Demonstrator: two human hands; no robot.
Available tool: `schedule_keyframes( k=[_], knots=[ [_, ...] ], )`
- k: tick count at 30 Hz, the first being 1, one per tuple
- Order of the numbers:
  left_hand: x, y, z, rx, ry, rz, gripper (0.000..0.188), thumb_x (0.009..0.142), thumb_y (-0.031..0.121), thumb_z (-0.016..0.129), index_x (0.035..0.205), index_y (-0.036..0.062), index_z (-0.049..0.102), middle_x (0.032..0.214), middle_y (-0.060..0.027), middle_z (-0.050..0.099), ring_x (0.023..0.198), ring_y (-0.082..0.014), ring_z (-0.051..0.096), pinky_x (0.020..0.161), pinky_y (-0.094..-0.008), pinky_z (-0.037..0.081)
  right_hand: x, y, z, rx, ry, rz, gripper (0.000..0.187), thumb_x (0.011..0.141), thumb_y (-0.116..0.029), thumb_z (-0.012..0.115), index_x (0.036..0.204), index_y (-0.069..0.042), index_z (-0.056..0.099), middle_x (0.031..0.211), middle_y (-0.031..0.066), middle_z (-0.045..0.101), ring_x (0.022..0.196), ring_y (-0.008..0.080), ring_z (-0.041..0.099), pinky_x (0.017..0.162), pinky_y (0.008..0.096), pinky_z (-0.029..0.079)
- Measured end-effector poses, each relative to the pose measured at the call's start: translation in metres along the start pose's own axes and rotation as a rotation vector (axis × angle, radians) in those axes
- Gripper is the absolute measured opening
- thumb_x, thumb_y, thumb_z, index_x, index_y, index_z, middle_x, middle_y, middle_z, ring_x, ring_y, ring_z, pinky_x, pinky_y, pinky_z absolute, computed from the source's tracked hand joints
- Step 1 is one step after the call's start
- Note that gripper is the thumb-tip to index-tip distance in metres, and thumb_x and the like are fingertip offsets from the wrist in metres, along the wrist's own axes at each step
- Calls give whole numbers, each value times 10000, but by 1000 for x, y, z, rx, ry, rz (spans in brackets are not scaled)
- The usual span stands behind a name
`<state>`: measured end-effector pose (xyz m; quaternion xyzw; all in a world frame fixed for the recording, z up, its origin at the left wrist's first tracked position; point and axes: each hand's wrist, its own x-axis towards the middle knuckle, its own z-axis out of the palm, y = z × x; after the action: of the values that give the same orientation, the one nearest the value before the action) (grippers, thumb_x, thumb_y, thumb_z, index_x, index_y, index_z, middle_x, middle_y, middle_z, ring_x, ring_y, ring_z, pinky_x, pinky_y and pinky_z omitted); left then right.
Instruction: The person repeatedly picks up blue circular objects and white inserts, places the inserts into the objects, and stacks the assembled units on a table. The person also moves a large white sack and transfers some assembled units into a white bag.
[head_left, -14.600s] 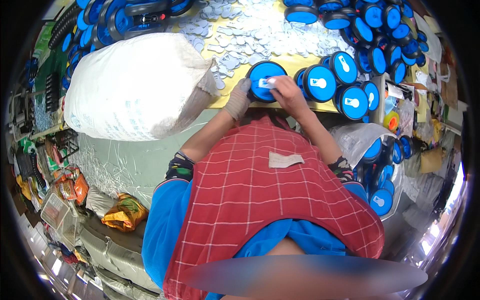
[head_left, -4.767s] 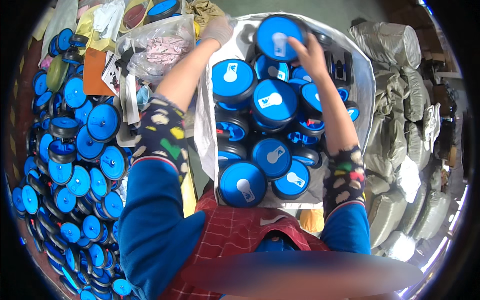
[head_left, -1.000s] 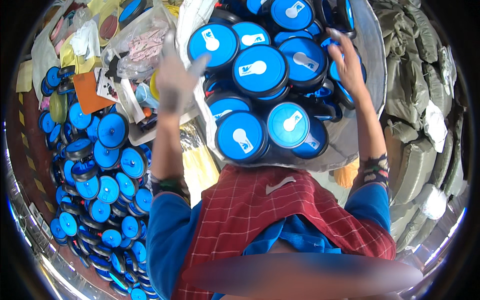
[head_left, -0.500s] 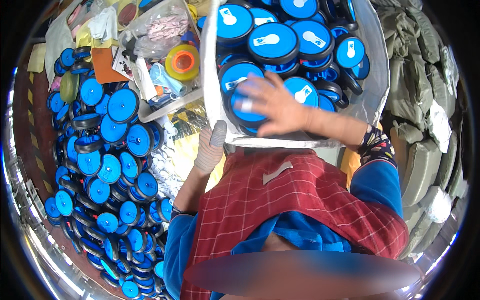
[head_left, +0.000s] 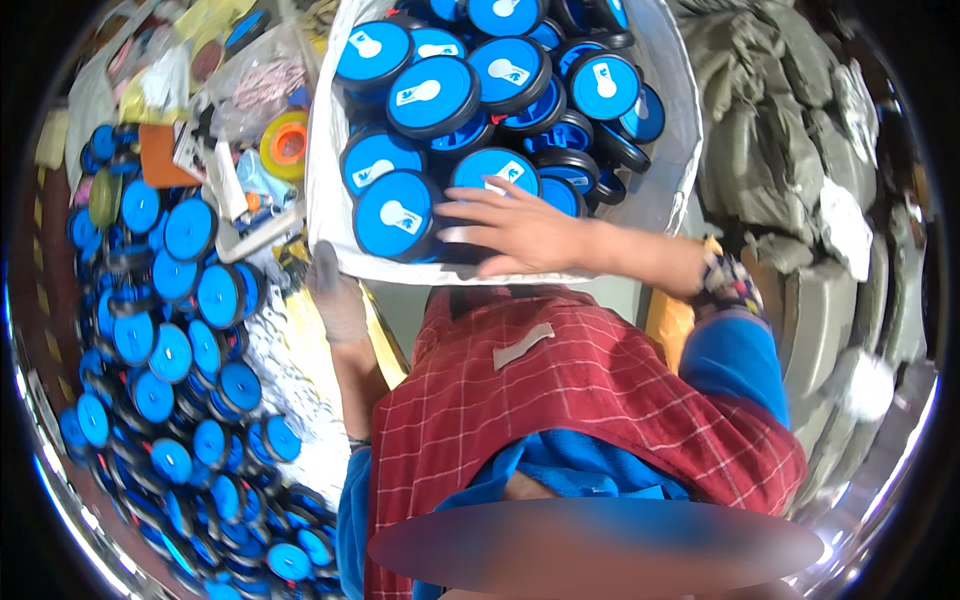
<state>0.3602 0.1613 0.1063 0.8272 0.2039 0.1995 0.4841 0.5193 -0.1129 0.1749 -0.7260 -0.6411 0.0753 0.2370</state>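
My right hand (head_left: 530, 232) reaches over the near part of a white sack (head_left: 520, 277), fingers spread and nothing gripped in them. Its fingertips lie beside a blue wheel with a black tyre and white sticker (head_left: 393, 215), and over the lower part of another stickered wheel (head_left: 497, 178). Whether they press on either one I cannot tell. My left hand (head_left: 342, 305), in a greyish covering with a darker fingertip, is at the sack's near left corner. Most of its fingers are hidden or blurred. Several blue wheels (head_left: 432, 95) are heaped inside the sack, stickers facing up.
Left of me a large pile of blue wheels without stickers (head_left: 170, 355) spreads down the floor. A bin of odds and ends (head_left: 262, 225) holds a yellow and orange tape roll (head_left: 287, 143). Stacked grey-green wrapped bundles (head_left: 765, 160) line the right side.
The view has shifted, so the sack and pile appear further left. My right hand has moved right off the near left stickered wheel, which now shows fully. My left hand stays by the corner.
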Motion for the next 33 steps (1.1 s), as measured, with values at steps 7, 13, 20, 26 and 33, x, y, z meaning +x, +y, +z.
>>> schedule_keyframes(
  k=[7,13,20,26,33],
  knots=[
    [-54,59,47,-461,282,-229,256,1021,298,442,1061,85,579,951,-47,559,895,-204,566,806,-394,486,-176,-20,-30,25,-101,322,222,814,-197,703,966,-47,641,800,119,610,791,337,604,670,426,480],
    [-199,120,88,-157,120,-199,192,977,225,504,936,57,588,802,-96,580,763,-224,603,738,-357,490,-164,-16,-42,159,27,50,110,753,24,719,769,-16,618,716,124,557,647,317,541,555,395,427],
    [-357,130,108,310,230,-550,209,948,297,544,980,92,570,886,-153,628,849,-374,621,745,-440,496,-130,-24,-23,503,400,56,87,917,-29,646,947,44,609,884,127,633,794,216,589,740,317,486],
    [-453,163,102,313,410,-648,244,921,317,556,976,80,553,868,-188,626,844,-419,626,735,-481,494,-82,-141,39,384,-209,-375,113,910,-40,622,1011,7,640,900,134,636,797,249,621,755,323,499],
    [-648,169,113,293,764,-919,207,939,277,553,1002,80,569,936,-174,633,888,-389,614,776,-459,489,-86,-335,176,686,-673,-513,453,883,-102,654,1297,8,506,1178,156,608,994,231,618,869,328,489]
  ],
)
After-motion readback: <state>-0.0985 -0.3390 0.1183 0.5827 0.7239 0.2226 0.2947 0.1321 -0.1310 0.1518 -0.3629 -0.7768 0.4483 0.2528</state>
